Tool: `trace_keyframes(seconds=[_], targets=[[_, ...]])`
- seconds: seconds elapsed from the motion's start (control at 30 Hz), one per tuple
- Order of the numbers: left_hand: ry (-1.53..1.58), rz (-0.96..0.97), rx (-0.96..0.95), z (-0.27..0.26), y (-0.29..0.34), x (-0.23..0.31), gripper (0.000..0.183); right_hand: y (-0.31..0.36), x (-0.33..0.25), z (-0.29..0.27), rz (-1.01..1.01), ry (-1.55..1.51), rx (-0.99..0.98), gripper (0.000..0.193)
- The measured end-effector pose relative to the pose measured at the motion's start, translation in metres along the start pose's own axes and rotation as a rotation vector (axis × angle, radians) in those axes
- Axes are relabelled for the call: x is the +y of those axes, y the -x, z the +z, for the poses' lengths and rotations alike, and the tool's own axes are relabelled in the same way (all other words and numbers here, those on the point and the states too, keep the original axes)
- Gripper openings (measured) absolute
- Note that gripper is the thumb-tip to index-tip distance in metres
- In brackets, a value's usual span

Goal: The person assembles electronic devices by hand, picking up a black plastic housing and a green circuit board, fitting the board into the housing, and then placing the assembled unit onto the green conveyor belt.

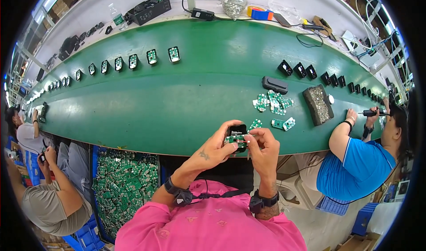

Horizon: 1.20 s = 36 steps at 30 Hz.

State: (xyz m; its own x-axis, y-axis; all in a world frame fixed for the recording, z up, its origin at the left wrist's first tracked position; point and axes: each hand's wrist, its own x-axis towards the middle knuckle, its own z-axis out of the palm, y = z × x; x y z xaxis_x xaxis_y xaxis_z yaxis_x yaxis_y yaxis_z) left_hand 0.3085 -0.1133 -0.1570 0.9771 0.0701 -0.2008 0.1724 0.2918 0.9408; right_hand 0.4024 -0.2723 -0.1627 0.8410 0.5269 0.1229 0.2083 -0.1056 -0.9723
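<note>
Near the table's front edge, my left hand [214, 150] is closed around a small black plastic case [238, 129]. A green circuit board [234, 139] lies against the case, with my left thumb on its lower edge. My right hand [264, 150] pinches at the right end of the board and case; a short red wire seems to show there. Just beyond my fingers lies a loose green circuit board [255, 125]. Farther off are a pile of boards [278, 102], two more boards [283, 124] and a closed black case [275, 85].
A black tray of small metal parts [318, 104] stands to the right. Rows of cases with boards [133, 61] and black cases [300, 70] line the green table [155, 113]. A bin of boards [126, 184] stands lower left. Co-workers sit at left and at right [359, 164].
</note>
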Motion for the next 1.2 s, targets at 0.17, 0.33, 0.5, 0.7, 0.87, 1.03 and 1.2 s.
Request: trace_keyframes(seconds=[0.17, 0.33, 0.5, 0.7, 0.87, 1.03, 1.2], targets=[[-0.011, 0.058, 0.093, -0.001, -0.002, -0.008, 0.058, 0.000, 0.003, 0.007, -0.257, 0.059, 0.106, 0.011], [-0.086, 0.064, 0.115, 0.004, 0.000, -0.004, 0.059, 0.002, 0.000, 0.010, -0.225, -0.074, 0.003, 0.019], [-0.171, 0.130, 0.180, 0.003, 0.000, -0.009, 0.060, 0.006, -0.014, 0.007, -0.189, -0.051, -0.152, 0.022], [-0.104, 0.113, 0.127, 0.000, 0.003, -0.008, 0.062, 0.005, -0.018, 0.006, -0.193, 0.008, -0.188, 0.021], [-0.178, 0.181, 0.108, -0.003, 0.004, -0.009, 0.058, 0.001, -0.022, 0.008, -0.242, 0.085, -0.185, 0.015], [-0.349, 0.172, 0.090, 0.003, 0.010, 0.003, 0.052, 0.005, -0.030, 0.024, -0.174, 0.085, -0.057, 0.013], [-0.272, 0.126, 0.119, -0.002, 0.013, -0.003, 0.054, 0.008, -0.028, 0.032, -0.176, 0.037, -0.068, 0.009]])
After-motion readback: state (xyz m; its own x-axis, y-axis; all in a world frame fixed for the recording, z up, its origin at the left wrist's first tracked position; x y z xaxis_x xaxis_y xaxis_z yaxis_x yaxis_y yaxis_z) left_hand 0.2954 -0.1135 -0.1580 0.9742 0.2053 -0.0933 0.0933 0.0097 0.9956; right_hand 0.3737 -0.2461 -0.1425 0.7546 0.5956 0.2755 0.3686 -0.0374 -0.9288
